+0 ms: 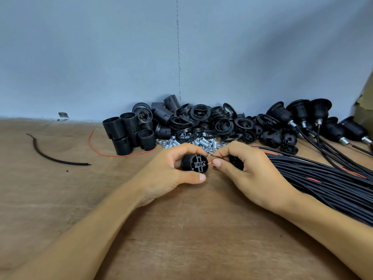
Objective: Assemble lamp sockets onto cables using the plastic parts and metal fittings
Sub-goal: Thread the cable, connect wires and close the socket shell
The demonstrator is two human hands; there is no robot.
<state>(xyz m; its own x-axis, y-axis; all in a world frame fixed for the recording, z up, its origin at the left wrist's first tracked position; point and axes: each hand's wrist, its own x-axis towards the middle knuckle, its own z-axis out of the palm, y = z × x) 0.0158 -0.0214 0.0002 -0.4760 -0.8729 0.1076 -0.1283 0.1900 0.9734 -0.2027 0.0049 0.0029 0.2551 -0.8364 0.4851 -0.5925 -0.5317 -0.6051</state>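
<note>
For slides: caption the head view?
Left hand grips black plastic socket body; right hand pinches thin red and black wires beside it.

cables (323, 182) cut off at right.

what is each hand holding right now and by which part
The left hand grips a black round plastic socket insert by its side wall. The right hand pinches thin red and black wire ends near their tips and cups another black part.

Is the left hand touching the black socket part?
Touching. The head view shows the left hand gripping the black socket part: fingers curl over its top and the thumb lies under it.
</note>
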